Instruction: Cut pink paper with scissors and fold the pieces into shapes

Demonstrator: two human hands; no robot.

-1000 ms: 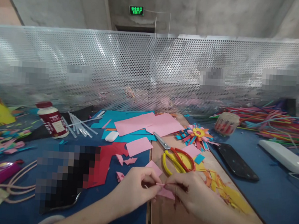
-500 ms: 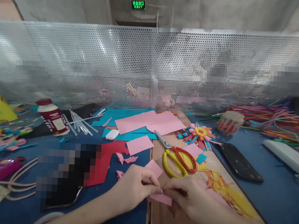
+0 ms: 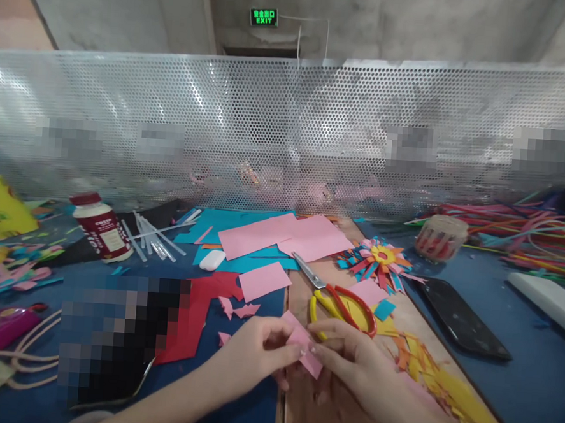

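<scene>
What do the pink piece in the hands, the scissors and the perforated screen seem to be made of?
Pink piece: probably matte paper or thin card; it is thin, straight-edged and shows no gloss.
Scissors: silvery blades, likely steel; red and yellow handles look smooth, perhaps plastic or coated metal.
Perforated screen: apparently sheet metal, grey with bright, streaky highlights.

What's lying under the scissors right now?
Under the scissors, yellow paper shows within the orange loop, and brown board beside the blades. Whatever the scissors themselves cover can't be seen, and the right hand hides part of the yellow loop.
</scene>
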